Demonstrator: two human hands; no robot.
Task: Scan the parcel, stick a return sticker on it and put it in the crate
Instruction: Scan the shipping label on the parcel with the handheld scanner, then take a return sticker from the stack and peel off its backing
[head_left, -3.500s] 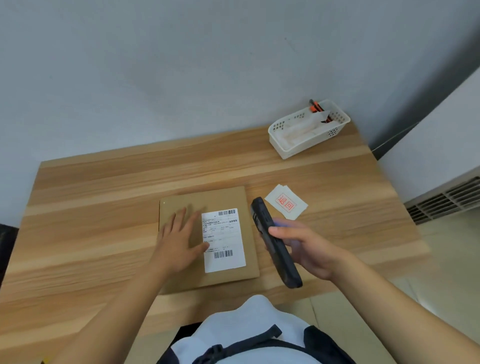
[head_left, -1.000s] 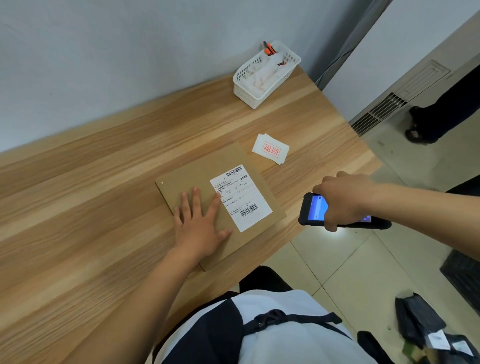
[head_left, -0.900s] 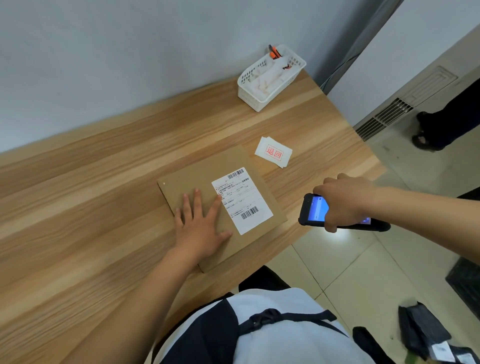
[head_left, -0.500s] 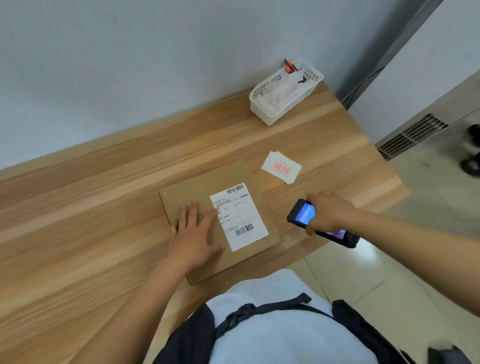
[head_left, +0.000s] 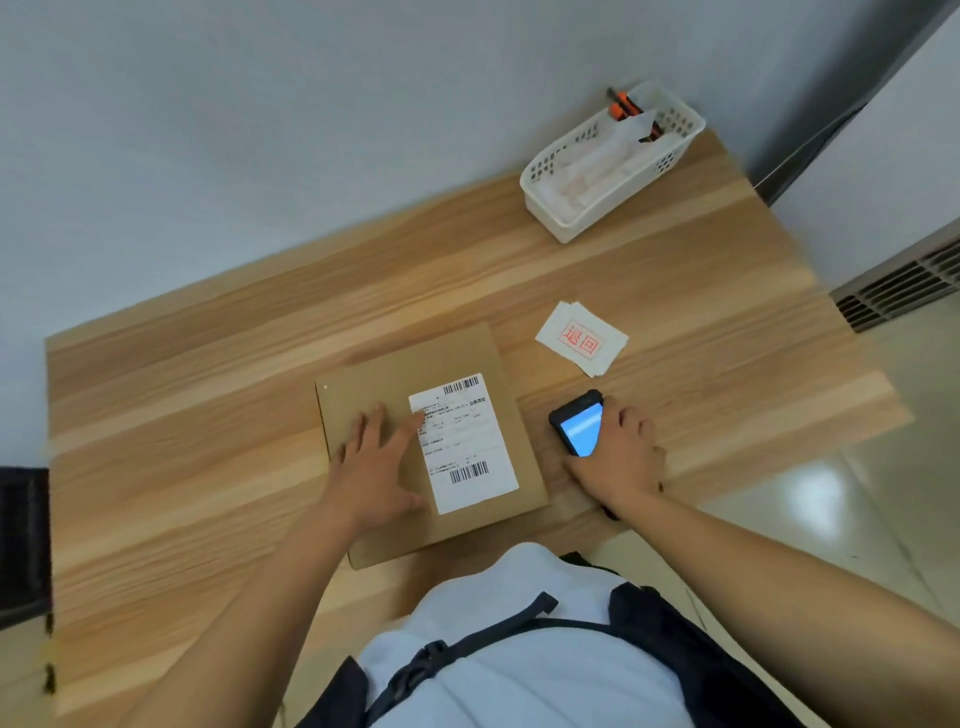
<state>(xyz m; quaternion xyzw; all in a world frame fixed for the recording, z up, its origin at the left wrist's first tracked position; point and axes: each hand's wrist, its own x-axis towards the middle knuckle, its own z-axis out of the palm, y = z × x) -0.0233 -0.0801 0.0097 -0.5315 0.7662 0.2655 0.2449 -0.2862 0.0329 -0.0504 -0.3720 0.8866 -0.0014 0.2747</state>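
Surface: wooden table (head_left: 208, 415) against grey wall; tiled floor at right of frame.
Parcel: flat brown parcel (head_left: 374, 374) at centre of frame, lying flat, near edge close to table front.
Label: white label (head_left: 470, 431) on right half of parcel; barcodes at top and bottom, unobstructed.
Left hand: left hand (head_left: 376, 462) spread flat on parcel, fingers open, index tip touching label edge; pressing down, gripping nothing.
Right hand: right hand (head_left: 621, 457) closed over scanner (head_left: 579, 426) just right of parcel, at table level; lit screen facing up. Contact between scanner and table: cannot tell.
Stickers: small stack of return stickers (head_left: 582, 338) at upper right of parcel, apart from both hands.
Basket: white basket (head_left: 566, 223) at upper right of frame, holding paper and an orange-handled tool.
Crate: not in view.
Step (judged): scanner being set down; sticker pick-up next.
Risk 1: scanner near table front edge; careless release likely to tip it to floor.
Risk 2: stickers stacked; pinch at edge likely to lift more than one.
Risk 3: sticker placed over a barcode would block later scans; bare cardboard at upper left of parcel safer.
Risk 4: left hand lifted too soon; parcel may slide during pressing.
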